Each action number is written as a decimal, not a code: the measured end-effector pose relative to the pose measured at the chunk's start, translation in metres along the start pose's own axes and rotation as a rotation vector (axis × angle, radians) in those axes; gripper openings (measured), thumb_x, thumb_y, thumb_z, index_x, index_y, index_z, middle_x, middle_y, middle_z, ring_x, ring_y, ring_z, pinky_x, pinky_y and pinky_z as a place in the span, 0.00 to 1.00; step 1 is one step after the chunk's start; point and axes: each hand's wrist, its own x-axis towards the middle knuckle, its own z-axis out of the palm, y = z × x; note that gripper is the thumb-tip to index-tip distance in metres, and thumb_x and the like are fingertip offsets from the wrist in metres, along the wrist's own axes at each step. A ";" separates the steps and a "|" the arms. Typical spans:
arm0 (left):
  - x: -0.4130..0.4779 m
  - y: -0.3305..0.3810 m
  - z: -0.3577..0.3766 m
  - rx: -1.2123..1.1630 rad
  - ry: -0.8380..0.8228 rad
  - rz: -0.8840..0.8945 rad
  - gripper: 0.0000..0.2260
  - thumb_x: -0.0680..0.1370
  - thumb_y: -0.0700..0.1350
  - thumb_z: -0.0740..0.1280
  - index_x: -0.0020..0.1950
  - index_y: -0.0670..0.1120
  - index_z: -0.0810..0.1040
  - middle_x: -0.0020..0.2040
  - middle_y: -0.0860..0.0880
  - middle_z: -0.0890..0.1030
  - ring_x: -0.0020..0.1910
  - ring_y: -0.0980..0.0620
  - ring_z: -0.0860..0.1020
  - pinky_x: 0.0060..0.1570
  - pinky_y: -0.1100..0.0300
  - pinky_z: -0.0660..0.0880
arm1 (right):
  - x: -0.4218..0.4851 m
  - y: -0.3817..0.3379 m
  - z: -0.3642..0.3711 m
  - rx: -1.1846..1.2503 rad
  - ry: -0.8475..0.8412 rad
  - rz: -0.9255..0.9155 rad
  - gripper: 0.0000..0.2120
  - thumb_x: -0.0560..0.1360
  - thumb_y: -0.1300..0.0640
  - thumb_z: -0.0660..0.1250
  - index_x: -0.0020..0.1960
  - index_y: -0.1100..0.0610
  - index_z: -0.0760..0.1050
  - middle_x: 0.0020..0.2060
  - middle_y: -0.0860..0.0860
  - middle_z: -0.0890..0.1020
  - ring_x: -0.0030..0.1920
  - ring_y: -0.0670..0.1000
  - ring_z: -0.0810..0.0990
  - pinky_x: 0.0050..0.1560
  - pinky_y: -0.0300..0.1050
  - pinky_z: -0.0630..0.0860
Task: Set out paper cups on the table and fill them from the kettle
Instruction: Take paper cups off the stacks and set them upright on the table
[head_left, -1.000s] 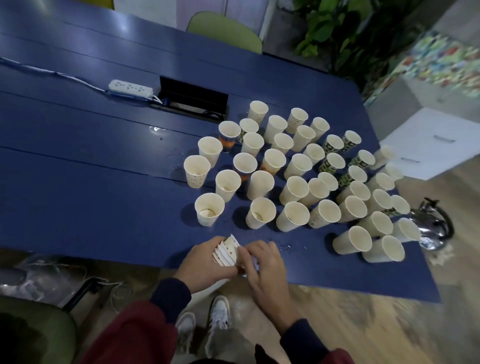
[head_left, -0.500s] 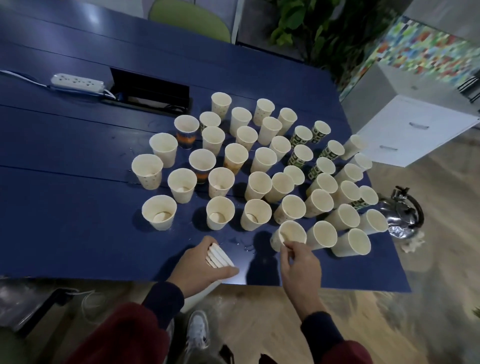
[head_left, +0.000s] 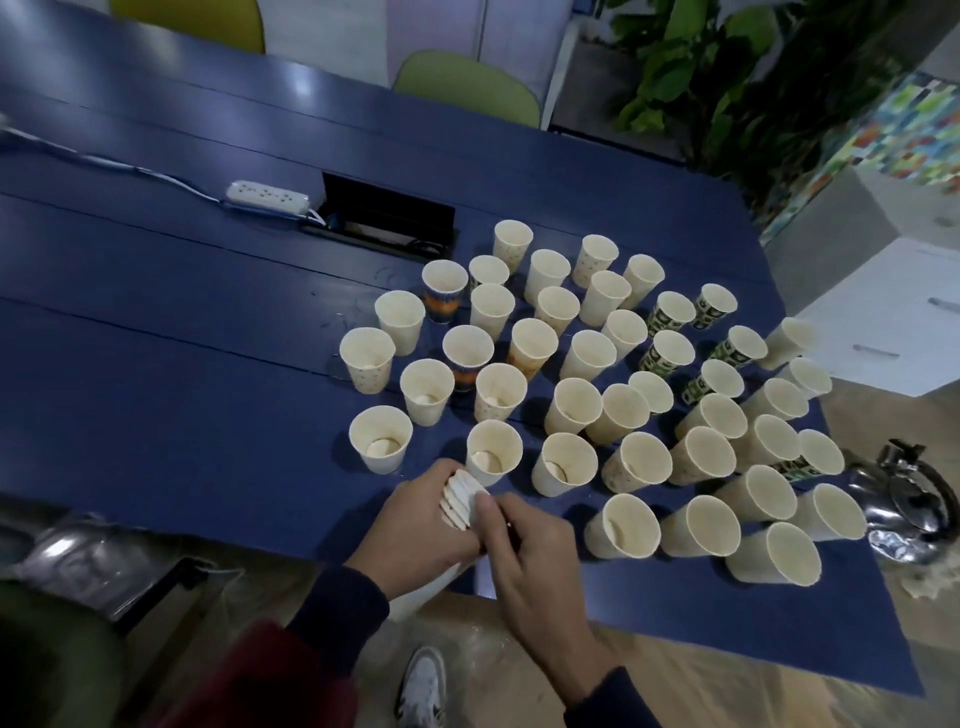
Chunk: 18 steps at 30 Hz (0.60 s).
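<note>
Many paper cups stand upright in a cluster on the blue table (head_left: 182, 405), the nearest row including a cup (head_left: 622, 526) at the front right. My left hand (head_left: 415, 525) grips a nested stack of paper cups (head_left: 460, 499) lying sideways at the table's front edge. My right hand (head_left: 524, 545) is against the stack, its thumb and fingers pinching the rim end. A shiny metal kettle (head_left: 906, 506) sits at the right edge of the table, apart from both hands.
A white power strip (head_left: 267, 196) with its cable lies at the back left beside an open black cable box (head_left: 387, 221). Green chairs (head_left: 467, 85) stand behind the table. A white drawer cabinet (head_left: 893, 322) and plants are on the right.
My right hand left the cup it set down at the front right and came back left to the stack in my left hand. The view has shifted.
</note>
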 end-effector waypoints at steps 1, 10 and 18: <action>-0.003 0.003 -0.013 -0.011 0.023 0.009 0.17 0.63 0.54 0.73 0.50 0.52 0.77 0.44 0.52 0.83 0.43 0.54 0.81 0.45 0.49 0.80 | 0.006 -0.009 0.003 0.057 -0.024 -0.037 0.21 0.83 0.43 0.59 0.34 0.51 0.67 0.28 0.45 0.70 0.30 0.46 0.68 0.32 0.46 0.63; 0.012 0.020 -0.122 -0.030 0.239 0.043 0.22 0.59 0.59 0.76 0.48 0.51 0.79 0.43 0.52 0.84 0.41 0.56 0.81 0.44 0.56 0.78 | 0.112 -0.066 0.039 0.101 -0.318 -0.301 0.13 0.82 0.50 0.65 0.42 0.55 0.79 0.31 0.44 0.79 0.33 0.46 0.77 0.36 0.43 0.71; 0.086 0.010 -0.207 0.034 0.258 0.044 0.16 0.62 0.55 0.76 0.44 0.51 0.77 0.39 0.52 0.83 0.40 0.52 0.80 0.42 0.53 0.77 | 0.206 -0.095 0.102 -0.067 -0.218 -0.369 0.12 0.83 0.51 0.63 0.42 0.55 0.75 0.30 0.46 0.78 0.32 0.48 0.76 0.38 0.51 0.73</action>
